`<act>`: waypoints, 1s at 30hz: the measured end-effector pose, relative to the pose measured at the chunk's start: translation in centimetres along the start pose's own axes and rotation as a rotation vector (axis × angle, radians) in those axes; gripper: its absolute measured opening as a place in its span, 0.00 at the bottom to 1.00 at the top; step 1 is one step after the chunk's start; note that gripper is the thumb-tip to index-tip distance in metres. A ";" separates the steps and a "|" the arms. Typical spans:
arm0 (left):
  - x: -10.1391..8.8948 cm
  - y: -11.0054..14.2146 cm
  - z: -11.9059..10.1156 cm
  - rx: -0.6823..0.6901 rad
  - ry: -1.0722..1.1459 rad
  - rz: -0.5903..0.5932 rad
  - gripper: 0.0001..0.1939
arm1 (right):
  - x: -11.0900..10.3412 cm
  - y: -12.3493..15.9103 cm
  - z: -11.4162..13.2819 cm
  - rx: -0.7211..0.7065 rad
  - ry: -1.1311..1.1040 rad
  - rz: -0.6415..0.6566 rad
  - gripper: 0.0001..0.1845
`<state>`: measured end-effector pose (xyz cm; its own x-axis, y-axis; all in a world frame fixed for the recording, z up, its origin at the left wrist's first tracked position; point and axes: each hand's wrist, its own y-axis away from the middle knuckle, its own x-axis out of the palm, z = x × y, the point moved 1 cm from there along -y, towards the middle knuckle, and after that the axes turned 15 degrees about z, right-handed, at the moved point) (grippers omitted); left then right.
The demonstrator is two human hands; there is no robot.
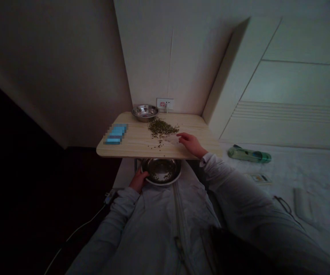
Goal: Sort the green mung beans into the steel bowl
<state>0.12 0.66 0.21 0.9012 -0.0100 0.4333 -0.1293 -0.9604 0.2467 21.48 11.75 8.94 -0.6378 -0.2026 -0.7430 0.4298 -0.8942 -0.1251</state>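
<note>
My left hand (138,181) grips the left rim of a stainless steel bowl (178,175), its thumb over the edge. The bowl sits at my lap, just below the front edge of a small wooden table (136,149), with some small green beans inside. On the tabletop lies a loose pile of small green beans (161,126), with several strays scattered toward the front edge. My right hand (190,143) is over the table just right of the pile, index finger stretched out toward the beans and the other fingers bent. I see nothing held in it.
A second steel bowl (145,111) stands at the table's back left. A blurred-out blue-screened device (116,134) lies at the left. Behind the table is a wall socket (165,103). On the white bedding to the right lie a green bottle (249,154) and a phone-like object (259,178).
</note>
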 end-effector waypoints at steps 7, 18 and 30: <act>0.1 0.1 -0.1 -0.004 -0.015 -0.019 0.28 | -1.2 0.5 -2.0 0.063 -0.133 -0.082 0.17; -0.2 -0.1 0.3 -0.021 -0.016 -0.027 0.29 | 2.3 0.6 0.0 -0.014 0.003 0.059 0.17; 0.1 0.0 0.1 -0.005 -0.016 -0.010 0.25 | 3.2 0.4 0.6 -0.026 -0.016 0.073 0.17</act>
<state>0.23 0.63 0.17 0.9088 -0.0046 0.4172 -0.1221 -0.9591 0.2554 19.24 10.53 6.88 -0.6147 -0.2733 -0.7399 0.4916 -0.8663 -0.0884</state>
